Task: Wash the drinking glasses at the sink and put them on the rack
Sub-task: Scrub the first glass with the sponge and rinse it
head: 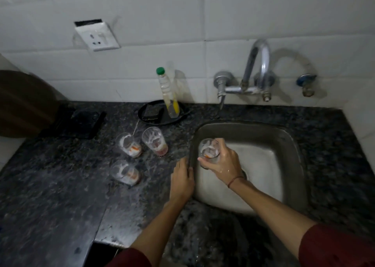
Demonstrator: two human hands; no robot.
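Over the steel sink (243, 127), right-hand fingers (224, 148) wrap a clear glass (209, 151), white-streaked with orange dregs.

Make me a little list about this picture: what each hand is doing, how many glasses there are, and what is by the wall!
right hand: grips a dirty glass over the sink
left hand: rests on the sink's left rim, holding nothing
glasses on counter: three, upright, dirty, left of the sink
tap: on the wall behind the sink, no water seen running
by the wall: bottle with green cap, standing in a black dish
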